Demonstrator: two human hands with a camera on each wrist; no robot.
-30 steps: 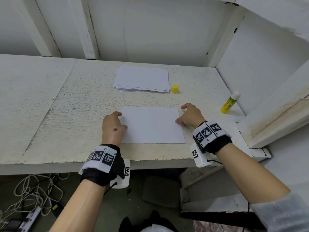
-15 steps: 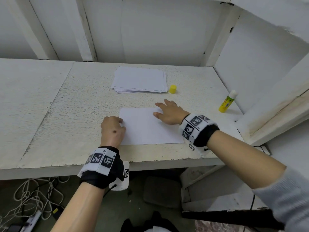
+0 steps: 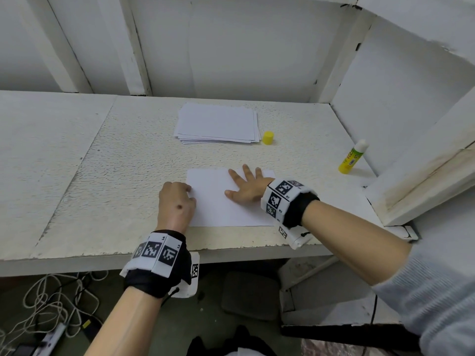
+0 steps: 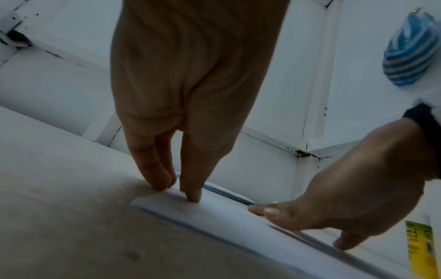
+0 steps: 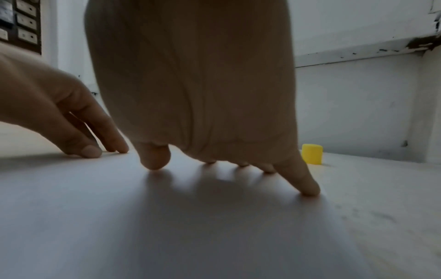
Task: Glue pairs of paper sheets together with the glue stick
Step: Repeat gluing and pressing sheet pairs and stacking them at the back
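A white paper sheet (image 3: 218, 204) lies near the table's front edge. My left hand (image 3: 177, 201) presses its fingertips (image 4: 190, 194) down on the sheet's left edge (image 4: 214, 213). My right hand (image 3: 245, 187) lies flat on the sheet's right half with fingers spread; its fingertips (image 5: 307, 188) touch the paper (image 5: 167, 217). A stack of white sheets (image 3: 217, 123) sits at the back. Just right of the stack stands the yellow cap (image 3: 267, 137), also in the right wrist view (image 5: 312, 153). The uncapped glue stick (image 3: 352, 158) stands upright by the right wall, away from both hands.
A white wall and a slanted white board (image 3: 424, 181) close off the right side. The table's front edge (image 3: 102, 255) runs just under my wrists. Cables and a power strip (image 3: 51, 314) lie on the floor below.
My right hand left the sheet's right edge, moved left onto the sheet and flattened out. The left hand stayed at the left edge.
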